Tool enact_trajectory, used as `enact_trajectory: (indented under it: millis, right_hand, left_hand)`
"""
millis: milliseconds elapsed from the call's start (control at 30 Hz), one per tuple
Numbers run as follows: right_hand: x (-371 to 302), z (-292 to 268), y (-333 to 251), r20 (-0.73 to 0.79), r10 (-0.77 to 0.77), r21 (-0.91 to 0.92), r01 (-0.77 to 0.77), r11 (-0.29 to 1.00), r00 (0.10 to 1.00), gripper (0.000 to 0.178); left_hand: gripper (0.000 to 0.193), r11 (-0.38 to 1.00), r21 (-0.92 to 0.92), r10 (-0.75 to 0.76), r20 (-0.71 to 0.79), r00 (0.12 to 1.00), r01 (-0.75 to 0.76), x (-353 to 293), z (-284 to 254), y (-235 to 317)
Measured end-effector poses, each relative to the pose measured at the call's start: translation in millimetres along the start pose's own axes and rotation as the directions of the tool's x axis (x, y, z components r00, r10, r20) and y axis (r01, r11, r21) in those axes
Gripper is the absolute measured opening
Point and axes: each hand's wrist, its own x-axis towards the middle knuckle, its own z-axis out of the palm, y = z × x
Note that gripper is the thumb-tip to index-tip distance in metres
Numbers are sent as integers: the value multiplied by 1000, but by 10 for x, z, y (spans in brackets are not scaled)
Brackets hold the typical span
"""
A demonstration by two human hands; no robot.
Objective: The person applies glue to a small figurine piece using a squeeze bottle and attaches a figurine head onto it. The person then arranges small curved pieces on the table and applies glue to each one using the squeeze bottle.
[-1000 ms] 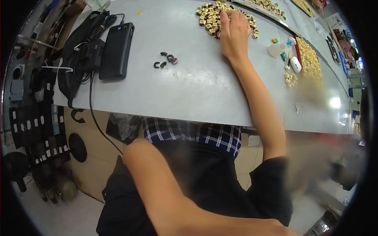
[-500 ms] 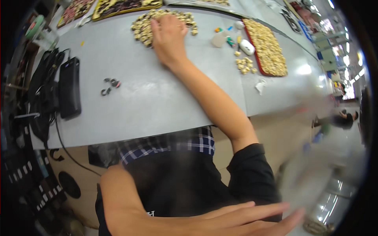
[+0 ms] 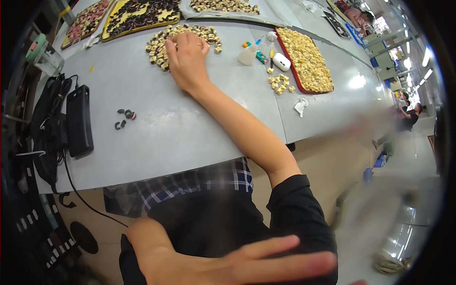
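My right hand (image 3: pixel 187 59) lies flat, fingers spread, gripping nothing, on a heap of small tan cylindrical beads (image 3: pixel 161 42); left hand (image 3: pixel 237 263) open, blurred, apparently empty.

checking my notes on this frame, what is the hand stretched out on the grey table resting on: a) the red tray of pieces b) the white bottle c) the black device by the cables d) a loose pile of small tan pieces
d: the right hand lies flat on the loose pile of small tan pieces on the grey table, well away from the black device, red tray and white bottle.
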Motion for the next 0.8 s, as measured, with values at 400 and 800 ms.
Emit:
enact_trajectory:
  millis: [400, 800]
  right_hand:
    - [22, -12, 64, -9, -17, -8, 17, 1000, 1000, 22]
    - [-86, -104, 255, -42, 21, -64, -24, 998, 999, 18]
  left_hand:
    - [39, 984, -48, -177, -418, 891, 173, 47, 317, 181]
    - [30, 884, -390, -446, -544, 710, 256, -917, 59, 1063]
